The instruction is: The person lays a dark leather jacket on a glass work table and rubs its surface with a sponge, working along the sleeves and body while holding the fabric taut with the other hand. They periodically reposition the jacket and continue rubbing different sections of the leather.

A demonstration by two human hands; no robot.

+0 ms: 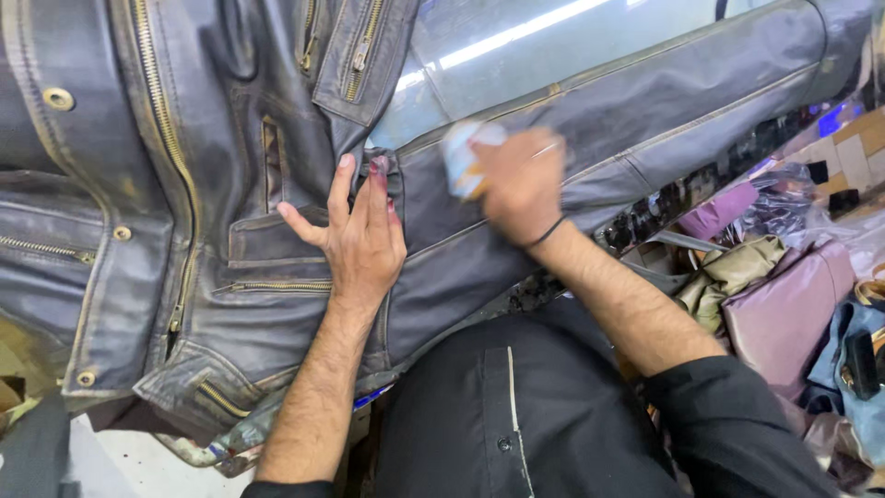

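A worn dark grey leather jacket point(184, 184) with brass zips and snaps lies spread over a glass counter point(516, 46). My left hand point(355, 235) presses flat on the jacket near the armpit seam, fingers spread. My right hand point(521, 184) grips a pale blue and white cloth or sponge point(461, 157), held against the upper sleeve point(645, 111); the hand and cloth are motion-blurred. The sleeve stretches out to the upper right.
To the right lie pink and lilac bags point(784, 304), an olive bag point(728, 277), a light blue bag point(853, 369) and clear plastic wrap. My black shirt point(525, 415) fills the lower middle. A white surface point(129, 461) shows at the lower left.
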